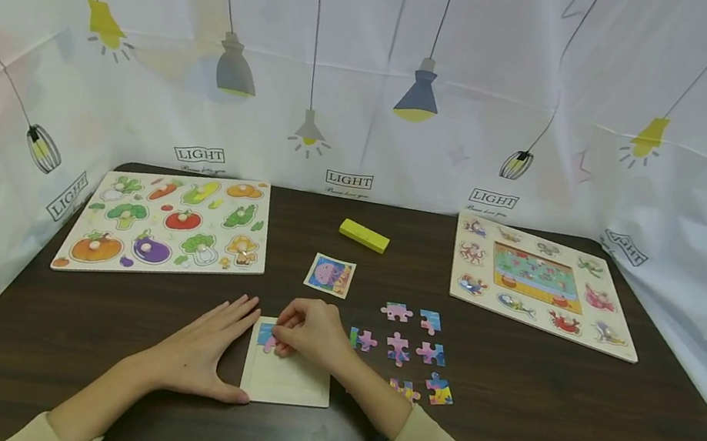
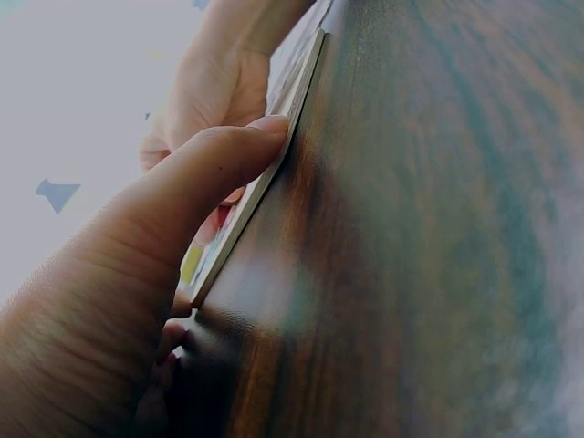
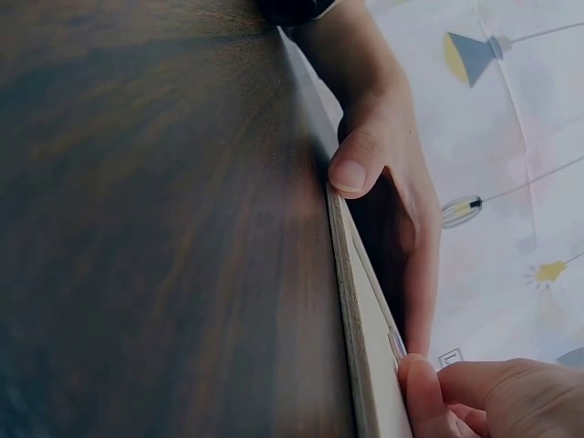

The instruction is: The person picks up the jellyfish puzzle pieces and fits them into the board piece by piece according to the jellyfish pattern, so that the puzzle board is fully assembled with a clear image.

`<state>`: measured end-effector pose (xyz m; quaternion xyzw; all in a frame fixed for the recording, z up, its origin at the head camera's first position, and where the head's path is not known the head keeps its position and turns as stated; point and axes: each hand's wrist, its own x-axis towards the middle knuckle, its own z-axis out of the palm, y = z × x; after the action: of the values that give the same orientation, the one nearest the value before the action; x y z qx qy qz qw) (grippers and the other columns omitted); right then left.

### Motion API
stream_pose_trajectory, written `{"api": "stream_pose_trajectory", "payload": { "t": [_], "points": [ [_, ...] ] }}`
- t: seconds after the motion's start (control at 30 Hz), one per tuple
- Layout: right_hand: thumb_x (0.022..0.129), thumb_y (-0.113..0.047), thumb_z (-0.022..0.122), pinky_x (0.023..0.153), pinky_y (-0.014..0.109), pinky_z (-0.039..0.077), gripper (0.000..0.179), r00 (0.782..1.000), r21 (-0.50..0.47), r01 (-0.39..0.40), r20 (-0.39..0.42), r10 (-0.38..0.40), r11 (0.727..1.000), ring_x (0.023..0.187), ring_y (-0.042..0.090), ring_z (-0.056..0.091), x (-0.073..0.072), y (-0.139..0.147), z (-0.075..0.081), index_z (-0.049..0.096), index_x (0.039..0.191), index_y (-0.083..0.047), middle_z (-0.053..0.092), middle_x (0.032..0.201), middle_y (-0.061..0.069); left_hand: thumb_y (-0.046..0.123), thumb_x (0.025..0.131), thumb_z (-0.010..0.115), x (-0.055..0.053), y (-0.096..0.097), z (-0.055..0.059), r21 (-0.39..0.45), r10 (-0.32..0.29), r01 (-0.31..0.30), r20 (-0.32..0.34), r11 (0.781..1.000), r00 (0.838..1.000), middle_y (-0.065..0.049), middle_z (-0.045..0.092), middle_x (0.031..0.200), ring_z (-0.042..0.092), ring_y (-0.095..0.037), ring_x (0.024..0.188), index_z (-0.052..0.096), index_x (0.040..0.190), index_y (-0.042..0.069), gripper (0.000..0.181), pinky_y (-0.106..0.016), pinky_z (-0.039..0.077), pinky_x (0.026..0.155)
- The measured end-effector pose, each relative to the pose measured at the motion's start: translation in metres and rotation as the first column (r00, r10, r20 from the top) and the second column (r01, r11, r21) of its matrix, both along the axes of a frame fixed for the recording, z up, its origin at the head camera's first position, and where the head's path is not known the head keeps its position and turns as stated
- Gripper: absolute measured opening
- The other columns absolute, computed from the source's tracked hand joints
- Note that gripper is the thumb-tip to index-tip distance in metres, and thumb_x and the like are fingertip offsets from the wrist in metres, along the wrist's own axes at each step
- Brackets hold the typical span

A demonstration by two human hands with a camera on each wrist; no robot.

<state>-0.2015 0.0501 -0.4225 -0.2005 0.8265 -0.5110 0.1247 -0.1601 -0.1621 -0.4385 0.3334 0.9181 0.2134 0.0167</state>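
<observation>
A small pale wooden puzzle tray (image 1: 290,391) lies on the dark table. My left hand (image 1: 198,351) rests at its left side with fingers spread. In the left wrist view the left thumb (image 2: 242,155) touches the tray's edge. My right hand (image 1: 315,333) pinches a blue and pink jigsaw piece (image 1: 265,334) in the tray's upper left corner; the fingers hide part of it. In the right wrist view, the piece's thin edge (image 3: 396,342) shows at the right fingertips. Loose jigsaw pieces (image 1: 398,346) lie to the right of the tray, several in all.
Behind the tray lie a small picture card (image 1: 330,275) and a yellow block (image 1: 363,235). A vegetable puzzle board (image 1: 166,227) lies at the back left, a sea-animal board (image 1: 473,260) at the back right. A white lamp-print curtain (image 1: 355,127) stands around the table.
</observation>
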Motion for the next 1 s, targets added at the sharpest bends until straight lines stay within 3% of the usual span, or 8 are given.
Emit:
{"api": "stream_pose_trajectory", "payload": {
  "t": [0.33, 0.67, 1.0],
  "points": [
    [0.08, -0.003, 0.068, 0.049, 0.028, 0.053, 0.006, 1.0, -0.026, -0.002, 0.003, 0.002, 1.0, 0.05, 0.014, 0.063, 0.001, 0.002, -0.003, 0.062, 0.079, -0.004, 0.064, 0.064, 0.002, 0.076, 0.066, 0.056, 0.001, 0.0, -0.003, 0.008, -0.005, 0.005, 0.009, 1.0, 1.0, -0.01, 0.014, 0.152, 0.009, -0.025, 0.139, 0.026, 0.144, 0.002, 0.111, -0.045, 0.012, 0.11],
    [0.082, -0.002, 0.065, 0.05, 0.03, 0.054, 0.003, 1.0, -0.07, -0.013, 0.026, 0.015, 0.997, 0.052, 0.017, 0.064, 0.003, 0.002, -0.003, 0.063, 0.081, -0.001, 0.065, 0.066, 0.005, 0.056, 0.082, 0.056, 0.001, -0.003, -0.004, 0.015, -0.016, 0.016, -0.013, 1.0, 1.0, -0.012, 0.018, 0.151, 0.012, -0.025, 0.138, 0.028, 0.143, 0.001, 0.087, -0.043, 0.013, 0.109],
    [0.085, -0.004, 0.063, 0.05, 0.028, 0.053, 0.005, 0.998, -0.075, -0.034, -0.058, 0.03, 0.997, 0.053, 0.015, 0.064, 0.004, 0.004, 0.008, 0.063, 0.083, 0.001, 0.065, 0.067, 0.006, 0.058, 0.083, 0.053, 0.0, -0.002, 0.0, 0.001, -0.006, 0.006, 0.009, 1.0, 1.0, -0.012, 0.017, 0.151, 0.011, -0.026, 0.138, 0.026, 0.143, 0.0, 0.088, -0.044, 0.012, 0.11]
  ]
}}
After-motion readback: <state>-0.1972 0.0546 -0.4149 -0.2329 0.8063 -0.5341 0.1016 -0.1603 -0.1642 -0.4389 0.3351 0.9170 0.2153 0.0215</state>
